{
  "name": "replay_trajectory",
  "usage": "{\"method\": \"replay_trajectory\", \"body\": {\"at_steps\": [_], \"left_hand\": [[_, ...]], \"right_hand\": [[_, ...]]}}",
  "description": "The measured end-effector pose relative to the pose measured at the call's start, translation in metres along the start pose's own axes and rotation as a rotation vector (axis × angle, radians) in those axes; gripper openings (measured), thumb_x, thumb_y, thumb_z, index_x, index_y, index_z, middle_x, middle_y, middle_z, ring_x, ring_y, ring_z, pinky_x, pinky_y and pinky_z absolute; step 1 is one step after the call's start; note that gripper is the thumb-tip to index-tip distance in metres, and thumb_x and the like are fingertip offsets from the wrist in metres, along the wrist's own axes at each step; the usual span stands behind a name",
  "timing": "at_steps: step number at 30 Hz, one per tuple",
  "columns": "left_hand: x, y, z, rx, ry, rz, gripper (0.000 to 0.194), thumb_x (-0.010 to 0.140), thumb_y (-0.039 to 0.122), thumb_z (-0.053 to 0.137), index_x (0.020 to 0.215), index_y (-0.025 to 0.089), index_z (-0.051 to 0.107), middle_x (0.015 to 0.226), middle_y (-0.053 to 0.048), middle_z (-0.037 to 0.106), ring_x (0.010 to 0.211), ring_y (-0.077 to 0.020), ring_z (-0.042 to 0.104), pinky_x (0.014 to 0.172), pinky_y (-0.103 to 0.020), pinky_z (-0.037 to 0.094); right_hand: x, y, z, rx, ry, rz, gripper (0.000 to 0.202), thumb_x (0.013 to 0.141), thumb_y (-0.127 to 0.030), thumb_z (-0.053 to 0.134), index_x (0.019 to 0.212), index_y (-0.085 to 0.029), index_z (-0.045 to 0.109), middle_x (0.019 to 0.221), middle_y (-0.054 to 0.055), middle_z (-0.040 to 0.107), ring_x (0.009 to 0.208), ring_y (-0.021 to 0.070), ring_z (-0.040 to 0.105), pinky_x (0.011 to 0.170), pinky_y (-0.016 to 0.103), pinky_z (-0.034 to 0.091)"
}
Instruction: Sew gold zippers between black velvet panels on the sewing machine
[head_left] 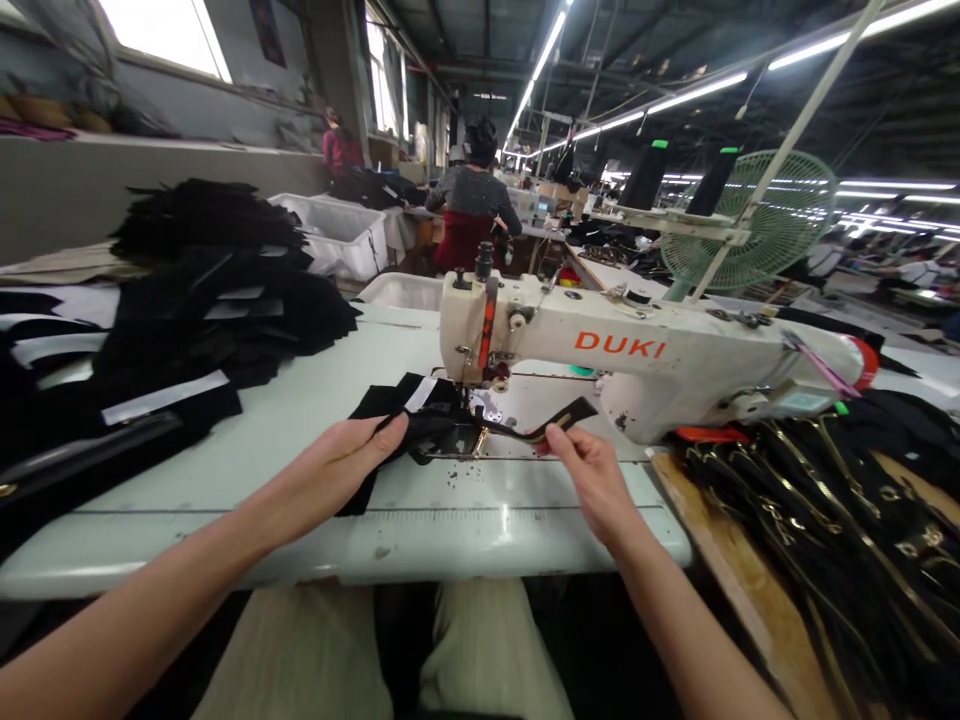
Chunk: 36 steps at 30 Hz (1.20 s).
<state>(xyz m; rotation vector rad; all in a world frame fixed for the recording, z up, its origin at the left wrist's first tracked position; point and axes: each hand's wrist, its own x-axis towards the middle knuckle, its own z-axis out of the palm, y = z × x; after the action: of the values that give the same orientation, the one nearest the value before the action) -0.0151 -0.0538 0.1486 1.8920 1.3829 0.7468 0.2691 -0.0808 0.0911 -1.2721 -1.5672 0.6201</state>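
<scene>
My left hand point(367, 445) pinches the edge of a black fabric piece point(390, 400) with a white strip on it, left of the needle area. Between thumb and fingers of my right hand point(589, 470) is a black zipper tape point(574, 412) with gold-coloured teeth. This tape runs left to the presser foot point(466, 395) of a white sewing machine point(540, 330), where it meets the black fabric. Whether the needle is down in the cloth is too small to tell.
Stacked black fabric pieces point(225, 300) cover the table's left side. Many black zippers point(810, 500) with gold teeth lie on a wooden board point(720, 560) at right. Behind are a white bin point(337, 235), thread cones point(645, 175), a green fan point(787, 220) and a seated person point(476, 195).
</scene>
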Motion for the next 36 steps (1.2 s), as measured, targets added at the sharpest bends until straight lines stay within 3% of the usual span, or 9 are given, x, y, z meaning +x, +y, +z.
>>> {"method": "replay_trajectory", "body": {"at_steps": [4,6,8,10,13,17,23,28,36], "left_hand": [[0.003,0.000,-0.003,0.074,-0.087,0.094,0.052,0.098,0.061,0.034,0.072,0.022,0.056,0.067,0.001,0.059,0.064,-0.0210,0.057,0.059,-0.027,0.050],[0.000,-0.003,-0.002,0.095,-0.130,0.155,0.050,0.100,0.057,0.033,0.092,0.021,0.068,0.088,-0.002,0.071,0.085,-0.0255,0.065,0.081,-0.033,0.055],[-0.007,-0.011,0.003,0.115,-0.168,0.216,0.045,0.101,0.049,0.035,0.118,0.022,0.068,0.117,-0.003,0.071,0.113,-0.0274,0.062,0.103,-0.039,0.047],[-0.017,-0.021,0.010,0.178,-0.205,0.300,0.042,0.101,0.038,0.039,0.137,0.027,0.058,0.138,-0.001,0.061,0.129,-0.0251,0.053,0.113,-0.042,0.038],[-0.031,-0.038,0.022,0.371,-0.212,0.507,0.051,0.098,0.020,0.043,0.148,0.032,0.044,0.149,0.002,0.051,0.134,-0.0213,0.049,0.111,-0.039,0.043],[-0.038,-0.056,0.037,0.597,-0.162,0.738,0.072,0.087,0.001,0.042,0.155,0.024,0.030,0.155,-0.001,0.043,0.138,-0.0204,0.045,0.115,-0.043,0.037],[-0.036,-0.063,0.054,0.732,-0.055,0.923,0.088,0.073,-0.008,0.037,0.157,0.014,0.023,0.150,-0.006,0.050,0.136,-0.0179,0.049,0.116,-0.037,0.034],[-0.036,-0.060,0.057,0.763,0.004,0.990,0.082,0.077,-0.010,0.034,0.156,0.010,0.025,0.144,-0.008,0.056,0.137,-0.0151,0.046,0.120,-0.037,0.021],[-0.035,-0.062,0.059,0.750,-0.095,0.946,0.075,0.075,-0.010,0.035,0.146,0.015,0.045,0.148,-0.008,0.052,0.136,-0.0186,0.047,0.116,-0.037,0.032]], "right_hand": [[0.019,-0.016,-0.016,0.001,-0.083,-0.048,0.042,0.097,-0.049,0.056,0.073,-0.018,0.069,0.075,0.004,0.067,0.076,0.0202,0.064,0.074,0.030,0.050],[0.005,-0.028,-0.002,-0.047,-0.198,-0.138,0.033,0.098,-0.038,0.058,0.074,-0.018,0.069,0.081,0.004,0.067,0.081,0.0199,0.063,0.077,0.030,0.049],[-0.019,-0.034,0.021,-0.204,-0.310,-0.309,0.027,0.102,-0.025,0.048,0.090,-0.018,0.070,0.094,0.007,0.066,0.089,0.0215,0.060,0.077,0.032,0.047],[-0.045,-0.031,0.046,-0.408,-0.236,-0.437,0.029,0.104,-0.016,0.038,0.103,-0.016,0.068,0.094,0.009,0.065,0.086,0.0238,0.057,0.072,0.035,0.045],[-0.066,-0.021,0.066,-0.479,-0.168,-0.486,0.029,0.105,-0.014,0.034,0.110,-0.014,0.063,0.090,0.008,0.063,0.082,0.0230,0.055,0.070,0.034,0.044],[-0.065,-0.018,0.064,-0.464,-0.155,-0.494,0.028,0.107,-0.020,0.034,0.103,-0.017,0.062,0.086,0.005,0.062,0.078,0.0206,0.054,0.070,0.032,0.043],[-0.074,-0.021,0.075,-0.522,0.018,-0.652,0.029,0.105,-0.011,0.034,0.098,-0.013,0.062,0.073,0.003,0.062,0.065,0.0173,0.052,0.059,0.031,0.042],[-0.080,-0.020,0.080,-0.537,0.050,-0.676,0.026,0.104,-0.009,0.038,0.101,-0.013,0.063,0.075,0.004,0.066,0.065,0.0167,0.057,0.058,0.031,0.044],[-0.075,-0.023,0.078,-0.541,0.062,-0.710,0.036,0.106,-0.010,0.032,0.092,-0.012,0.066,0.069,0.003,0.063,0.060,0.0158,0.054,0.053,0.030,0.042]]}}
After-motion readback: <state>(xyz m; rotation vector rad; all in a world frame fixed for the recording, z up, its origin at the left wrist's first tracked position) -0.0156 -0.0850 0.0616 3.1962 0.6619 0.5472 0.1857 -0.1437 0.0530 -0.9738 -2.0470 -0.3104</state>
